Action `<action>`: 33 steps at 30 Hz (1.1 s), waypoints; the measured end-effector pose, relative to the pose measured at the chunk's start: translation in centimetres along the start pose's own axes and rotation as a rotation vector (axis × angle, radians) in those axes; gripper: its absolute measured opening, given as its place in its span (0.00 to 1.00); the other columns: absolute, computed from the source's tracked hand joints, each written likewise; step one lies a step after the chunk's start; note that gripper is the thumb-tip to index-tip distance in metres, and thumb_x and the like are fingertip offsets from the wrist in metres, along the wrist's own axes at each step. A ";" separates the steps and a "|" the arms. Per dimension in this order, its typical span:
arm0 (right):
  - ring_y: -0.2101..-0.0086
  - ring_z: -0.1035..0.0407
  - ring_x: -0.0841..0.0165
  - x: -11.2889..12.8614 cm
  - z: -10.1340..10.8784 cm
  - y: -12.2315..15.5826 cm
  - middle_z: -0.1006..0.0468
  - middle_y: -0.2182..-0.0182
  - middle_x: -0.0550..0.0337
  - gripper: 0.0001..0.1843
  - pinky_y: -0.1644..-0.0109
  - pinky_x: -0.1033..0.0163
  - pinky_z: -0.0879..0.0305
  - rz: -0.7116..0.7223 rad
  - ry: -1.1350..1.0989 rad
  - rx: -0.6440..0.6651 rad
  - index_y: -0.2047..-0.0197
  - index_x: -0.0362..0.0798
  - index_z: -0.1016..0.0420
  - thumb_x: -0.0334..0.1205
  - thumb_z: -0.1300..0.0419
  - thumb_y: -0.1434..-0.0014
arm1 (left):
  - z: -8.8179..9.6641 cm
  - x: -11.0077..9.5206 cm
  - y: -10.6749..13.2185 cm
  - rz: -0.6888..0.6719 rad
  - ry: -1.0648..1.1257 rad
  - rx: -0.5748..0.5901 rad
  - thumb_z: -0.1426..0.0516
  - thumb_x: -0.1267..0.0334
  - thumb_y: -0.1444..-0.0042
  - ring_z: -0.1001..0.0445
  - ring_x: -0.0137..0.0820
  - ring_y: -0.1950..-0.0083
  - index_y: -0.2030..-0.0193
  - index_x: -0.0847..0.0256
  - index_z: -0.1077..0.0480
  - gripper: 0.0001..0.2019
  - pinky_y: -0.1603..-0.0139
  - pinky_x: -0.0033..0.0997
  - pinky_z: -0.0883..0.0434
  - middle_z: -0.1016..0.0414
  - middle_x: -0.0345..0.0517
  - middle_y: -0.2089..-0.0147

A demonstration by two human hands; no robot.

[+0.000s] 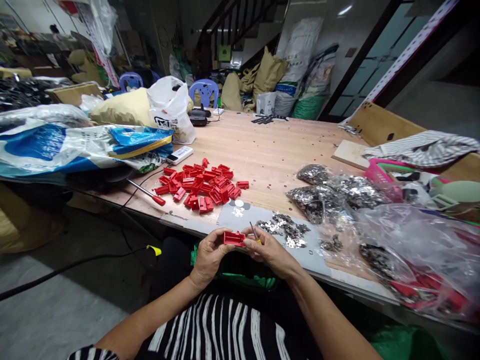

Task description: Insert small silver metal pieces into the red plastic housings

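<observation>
In front of my body, just past the table's near edge, my left hand [211,252] grips the left end of a red plastic housing [234,239], a small open box-like part with its hollow facing up. My right hand [270,250] is closed at the housing's right end and also holds a thin metal-tipped tool with a yellow handle [258,241]. Its exact kind is too small to tell. Beyond my left hand lies a heap of red plastic housings [204,184]. Small silvery metal pieces [287,228] are spread on a grey sheet [221,218] beyond my right hand.
Clear bags of metal parts [318,200] and a pink basket [378,177] stand at the right. A red-handled screwdriver-like tool [158,200] points over the left front edge. White-and-blue sacks [86,145] and a white plastic bag [172,105] crowd the left. Beneath my hands hangs green plastic [251,281].
</observation>
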State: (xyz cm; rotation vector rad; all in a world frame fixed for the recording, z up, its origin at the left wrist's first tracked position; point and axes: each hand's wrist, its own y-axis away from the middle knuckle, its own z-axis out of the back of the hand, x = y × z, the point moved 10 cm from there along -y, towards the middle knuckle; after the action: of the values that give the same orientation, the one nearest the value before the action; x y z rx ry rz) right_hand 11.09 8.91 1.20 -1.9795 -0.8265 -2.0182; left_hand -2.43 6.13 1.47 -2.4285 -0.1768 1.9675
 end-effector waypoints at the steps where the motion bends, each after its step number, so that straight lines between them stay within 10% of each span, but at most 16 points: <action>1: 0.76 0.40 0.74 0.8 1.0 -0.7 0.30 0.71 0.64 0.16 0.75 0.69 0.46 0.037 0.161 -0.063 0.58 0.49 0.34 0.51 0.41 0.44 | 0.3 0.4 -0.2 0.029 0.037 -0.020 0.38 0.63 0.49 0.24 0.32 0.58 0.55 0.61 0.29 0.14 0.56 0.29 0.29 0.22 0.44 0.60; 5: 0.63 0.31 0.66 5.0 4.5 -3.0 0.24 0.58 0.57 0.07 0.59 0.62 0.39 0.160 0.946 -0.358 0.59 0.49 0.30 0.41 0.45 0.40 | 1.2 0.4 -0.8 0.028 0.044 -0.049 0.39 0.63 0.48 0.25 0.31 0.55 0.55 0.62 0.30 0.13 0.50 0.31 0.30 0.22 0.44 0.58; 9: 0.58 0.30 0.63 5.6 5.4 -5.6 0.22 0.59 0.55 0.08 0.57 0.62 0.40 0.075 1.292 -0.373 0.59 0.49 0.27 0.36 0.47 0.40 | 2.0 0.4 -1.1 -0.004 -0.040 -0.058 0.39 0.62 0.47 0.25 0.32 0.55 0.53 0.61 0.31 0.15 0.50 0.32 0.30 0.23 0.45 0.57; 25: 0.66 0.31 0.65 5.1 5.7 -7.9 0.23 0.67 0.58 0.03 0.66 0.65 0.44 0.047 1.215 -0.301 0.64 0.50 0.32 0.37 0.44 0.43 | 1.9 -0.6 -1.7 -0.124 -0.250 -0.030 0.42 0.62 0.44 0.26 0.35 0.52 0.51 0.59 0.32 0.14 0.49 0.35 0.30 0.27 0.48 0.53; 33: 0.68 0.34 0.70 4.4 2.2 -4.1 0.27 0.68 0.63 0.09 0.64 0.66 0.39 0.245 0.595 -0.195 0.63 0.49 0.34 0.45 0.42 0.44 | 0.7 -1.8 -1.5 -0.193 -0.406 -0.005 0.42 0.64 0.44 0.26 0.34 0.54 0.51 0.59 0.32 0.13 0.54 0.32 0.29 0.26 0.48 0.54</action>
State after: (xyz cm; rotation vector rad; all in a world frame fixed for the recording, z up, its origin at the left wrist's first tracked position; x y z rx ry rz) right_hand 10.52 14.48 4.36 -1.3349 -0.2511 -2.3974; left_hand -3.64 7.42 3.17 -1.8989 -0.4013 2.3360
